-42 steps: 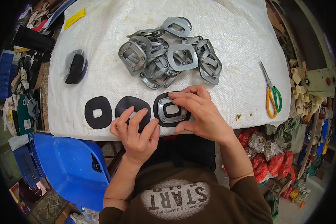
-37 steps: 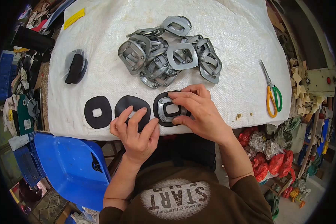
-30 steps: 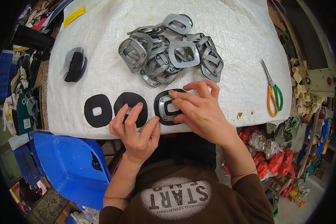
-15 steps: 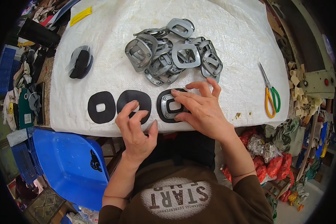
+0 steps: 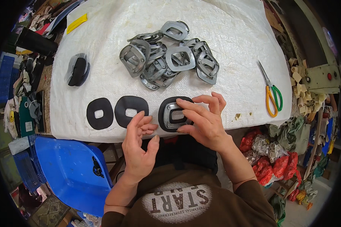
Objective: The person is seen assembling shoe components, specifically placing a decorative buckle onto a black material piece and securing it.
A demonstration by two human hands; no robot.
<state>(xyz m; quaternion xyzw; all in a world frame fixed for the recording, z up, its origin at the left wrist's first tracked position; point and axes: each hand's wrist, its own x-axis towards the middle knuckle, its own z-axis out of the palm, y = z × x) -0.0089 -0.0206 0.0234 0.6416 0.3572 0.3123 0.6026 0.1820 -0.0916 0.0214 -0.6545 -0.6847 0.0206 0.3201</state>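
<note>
My right hand (image 5: 206, 125) grips a grey metal frame (image 5: 168, 113), fingers on its far edge and thumb on its near edge. Under that frame lies a black rounded-square pad (image 5: 161, 120), and the two look roughly lined up. My left hand (image 5: 138, 153) is open and empty, fingertips by the near right corner of a second black pad (image 5: 121, 106). Farther left rests another black pad (image 5: 93, 115); both of these have a square hole in the middle. A heap of similar metal frames (image 5: 181, 62) lies beyond my hands.
White woven sheeting (image 5: 238, 75) covers the table. Scissors (image 5: 271, 90) with yellow and green handles lie at the right. Small clear and black pieces (image 5: 78, 70) are stacked at the left, near a yellow strip (image 5: 77, 23). A blue plastic chair (image 5: 64, 166) stands below the table's left edge.
My left hand has drawn back from over the middle pad toward me. My right hand stays on the metal frame. The whole view has shifted slightly.
</note>
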